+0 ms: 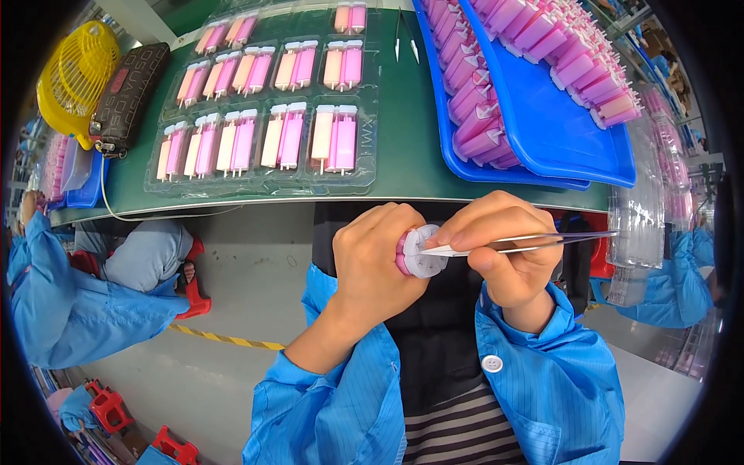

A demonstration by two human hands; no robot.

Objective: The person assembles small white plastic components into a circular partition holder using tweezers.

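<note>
Just beyond the near edge of the table, my left hand is wrapped round a pink plastic tube piece with a white lobed end, which faces right. Most of its pink body is hidden by my fingers. My right hand pinches a pair of metal tweezers. Their tips point left and meet the face of the white end, though I cannot make out whether anything is between them. Across the green table, a clear blister tray holds rows of pink and cream tube pieces with white caps.
Two overlapping blue trays full of pink pieces lie at the right. More tweezers rest between them and the blister tray. A brown pouch and yellow basket stand left. Clear trays are stacked right; a blue-sleeved co-worker sits left.
</note>
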